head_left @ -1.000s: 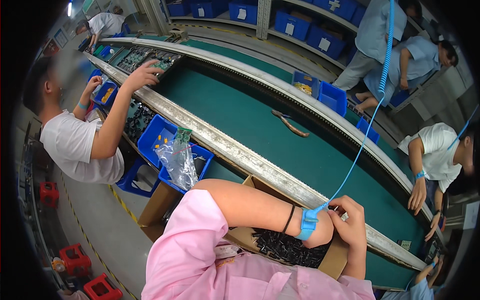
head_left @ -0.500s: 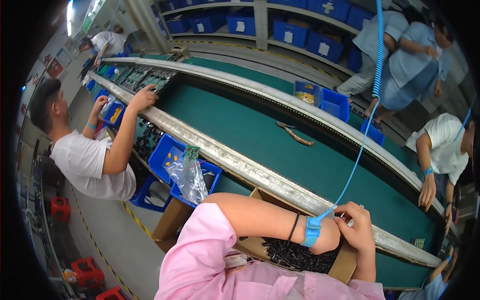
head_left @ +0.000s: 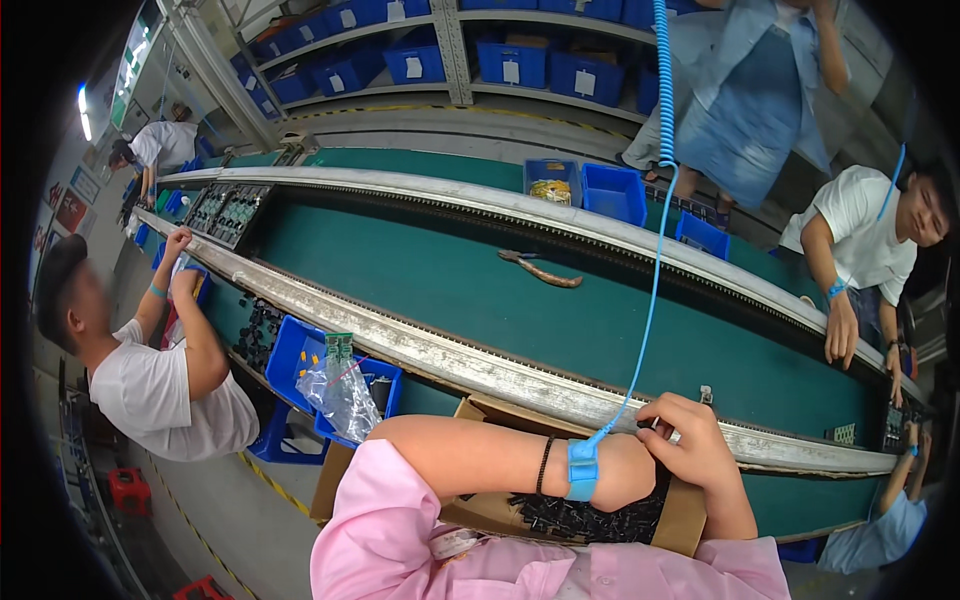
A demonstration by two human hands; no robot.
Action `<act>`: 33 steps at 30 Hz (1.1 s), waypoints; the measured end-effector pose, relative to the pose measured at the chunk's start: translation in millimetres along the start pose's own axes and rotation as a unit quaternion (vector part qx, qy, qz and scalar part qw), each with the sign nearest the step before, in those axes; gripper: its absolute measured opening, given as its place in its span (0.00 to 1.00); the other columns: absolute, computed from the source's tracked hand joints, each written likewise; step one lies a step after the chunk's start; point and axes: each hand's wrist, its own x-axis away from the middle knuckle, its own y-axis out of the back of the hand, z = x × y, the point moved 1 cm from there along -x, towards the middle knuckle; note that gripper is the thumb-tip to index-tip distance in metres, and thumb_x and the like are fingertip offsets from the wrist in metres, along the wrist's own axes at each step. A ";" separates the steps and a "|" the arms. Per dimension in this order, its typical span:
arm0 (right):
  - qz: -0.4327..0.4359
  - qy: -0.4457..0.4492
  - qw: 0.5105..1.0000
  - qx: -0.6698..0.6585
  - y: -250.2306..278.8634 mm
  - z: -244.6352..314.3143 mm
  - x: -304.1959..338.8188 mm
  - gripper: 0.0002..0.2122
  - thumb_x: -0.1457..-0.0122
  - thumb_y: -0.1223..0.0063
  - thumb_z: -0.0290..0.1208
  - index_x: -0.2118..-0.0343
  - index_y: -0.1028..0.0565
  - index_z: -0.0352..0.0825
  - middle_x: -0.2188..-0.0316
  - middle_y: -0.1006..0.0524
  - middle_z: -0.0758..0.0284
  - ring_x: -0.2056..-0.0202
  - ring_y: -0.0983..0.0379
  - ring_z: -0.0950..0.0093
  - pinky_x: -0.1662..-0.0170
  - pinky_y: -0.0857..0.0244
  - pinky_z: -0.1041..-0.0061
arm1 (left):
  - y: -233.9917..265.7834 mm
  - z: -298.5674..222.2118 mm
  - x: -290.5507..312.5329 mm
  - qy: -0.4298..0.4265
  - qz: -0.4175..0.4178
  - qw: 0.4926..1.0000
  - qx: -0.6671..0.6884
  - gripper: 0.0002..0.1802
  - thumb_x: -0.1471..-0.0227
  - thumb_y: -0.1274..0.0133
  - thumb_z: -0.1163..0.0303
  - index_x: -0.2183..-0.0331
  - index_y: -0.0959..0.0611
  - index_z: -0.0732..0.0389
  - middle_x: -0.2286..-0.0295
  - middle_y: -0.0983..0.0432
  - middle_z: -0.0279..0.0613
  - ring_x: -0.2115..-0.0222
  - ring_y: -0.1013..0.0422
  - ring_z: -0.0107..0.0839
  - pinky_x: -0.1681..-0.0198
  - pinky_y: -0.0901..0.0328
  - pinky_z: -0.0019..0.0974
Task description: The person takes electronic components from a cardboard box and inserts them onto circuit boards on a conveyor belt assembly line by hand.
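My left hand (head_left: 625, 474) is bent at the wrist over an open cardboard box (head_left: 686, 512); its fingers are hidden from me. Around that wrist are a blue wrist strap (head_left: 582, 468) and a thin black bracelet. Right beside it, my right hand (head_left: 692, 446) has its fingers curled in, with thumb and forefinger closed on a small black part (head_left: 645, 426) at the conveyor's near rail (head_left: 480, 362). Many small black parts (head_left: 570, 515) fill the box beneath my hands.
A coiled blue cord (head_left: 664, 90) runs down to my strap. Pliers (head_left: 540, 270) lie on the green conveyor (head_left: 400, 270). Blue bins (head_left: 294, 350), one under a clear plastic bag (head_left: 340, 392), stand to my left. Co-workers sit at left (head_left: 165, 375) and across at right (head_left: 850, 235).
The whole view has shifted and turned slightly. My hands remain together by the rail. At left, the co-worker has drawn a hand back from the circuit boards; the standing person across has moved.
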 end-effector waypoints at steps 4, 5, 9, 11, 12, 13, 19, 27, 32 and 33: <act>0.001 0.000 1.000 0.001 0.6 0.6 0.5 0.10 0.56 0.45 0.16 0.68 0.23 0.30 0.74 0.25 0.67 0.77 0.33 0.76 0.72 0.37 0.81 | -2.0 1.1 -2.0 0.010 0.036 0.999 0.013 0.03 0.65 0.47 0.76 0.84 0.20 0.63 0.84 0.26 0.49 0.85 0.35 0.42 0.81 0.39 0.41; 0.000 -0.001 1.000 0.001 0.8 1.1 0.5 0.10 0.56 0.45 0.16 0.68 0.23 0.30 0.74 0.25 0.67 0.77 0.33 0.76 0.72 0.37 0.81 | -2.8 1.5 -2.3 0.012 0.040 0.999 0.017 0.03 0.65 0.47 0.76 0.85 0.20 0.63 0.84 0.26 0.49 0.85 0.36 0.42 0.82 0.39 0.41; -0.009 -0.006 1.000 -0.008 0.4 2.4 -0.9 0.10 0.55 0.45 0.16 0.68 0.23 0.30 0.73 0.25 0.67 0.77 0.33 0.76 0.72 0.37 0.81 | -0.9 1.1 -1.6 0.023 0.055 0.998 0.026 0.03 0.65 0.47 0.76 0.85 0.21 0.64 0.85 0.27 0.49 0.86 0.37 0.43 0.82 0.40 0.40; -0.018 -0.009 1.000 -0.016 0.8 2.3 -1.0 0.10 0.55 0.46 0.16 0.67 0.23 0.31 0.72 0.25 0.67 0.76 0.33 0.76 0.72 0.37 0.81 | 1.4 0.5 -1.2 0.031 0.065 0.997 0.030 0.04 0.65 0.47 0.76 0.86 0.21 0.64 0.85 0.27 0.49 0.87 0.37 0.43 0.83 0.40 0.40; -0.023 -0.012 1.000 -0.010 1.4 1.1 -0.7 0.10 0.55 0.46 0.16 0.67 0.23 0.31 0.72 0.25 0.67 0.76 0.33 0.76 0.72 0.37 0.81 | 2.2 0.9 -2.0 0.024 0.063 0.997 0.027 0.04 0.65 0.47 0.76 0.86 0.21 0.64 0.85 0.27 0.49 0.87 0.37 0.43 0.83 0.40 0.40; -0.021 -0.005 1.000 -0.002 0.8 -0.4 -0.2 0.10 0.54 0.46 0.16 0.67 0.23 0.31 0.72 0.25 0.67 0.77 0.32 0.75 0.72 0.37 0.81 | 2.1 1.3 -1.9 0.024 0.070 0.997 0.029 0.04 0.65 0.47 0.76 0.86 0.21 0.64 0.85 0.27 0.49 0.88 0.38 0.43 0.83 0.40 0.41; 0.016 0.019 0.999 0.039 -0.5 -5.7 0.3 0.09 0.52 0.47 0.18 0.66 0.23 0.32 0.71 0.25 0.68 0.76 0.32 0.74 0.72 0.38 0.79 | 1.0 1.2 -2.5 0.028 0.095 0.995 0.028 0.06 0.63 0.47 0.75 0.86 0.22 0.65 0.86 0.28 0.48 0.89 0.38 0.44 0.83 0.40 0.42; 0.023 -0.002 0.999 0.044 2.7 -6.4 -3.2 0.09 0.51 0.48 0.20 0.65 0.23 0.33 0.69 0.24 0.67 0.74 0.29 0.70 0.69 0.36 0.75 | 3.6 -2.3 -2.5 0.056 0.131 0.990 -0.013 0.06 0.61 0.48 0.75 0.84 0.21 0.65 0.84 0.26 0.48 0.87 0.34 0.46 0.82 0.38 0.44; 0.030 0.087 0.988 0.121 5.9 -30.3 -12.2 0.09 0.53 0.48 0.20 0.67 0.23 0.34 0.70 0.24 0.66 0.73 0.28 0.66 0.68 0.35 0.71 | 15.3 -2.8 -12.3 0.042 0.186 0.981 -0.034 0.05 0.59 0.50 0.75 0.80 0.21 0.64 0.81 0.25 0.49 0.83 0.31 0.51 0.78 0.36 0.47; 0.036 0.089 0.984 0.153 6.4 -37.9 -13.3 0.09 0.54 0.49 0.20 0.68 0.24 0.34 0.70 0.23 0.66 0.72 0.27 0.64 0.68 0.34 0.70 | 13.8 -0.6 -16.1 0.039 0.202 0.978 -0.035 0.05 0.59 0.50 0.74 0.78 0.21 0.64 0.81 0.24 0.50 0.81 0.30 0.52 0.77 0.35 0.48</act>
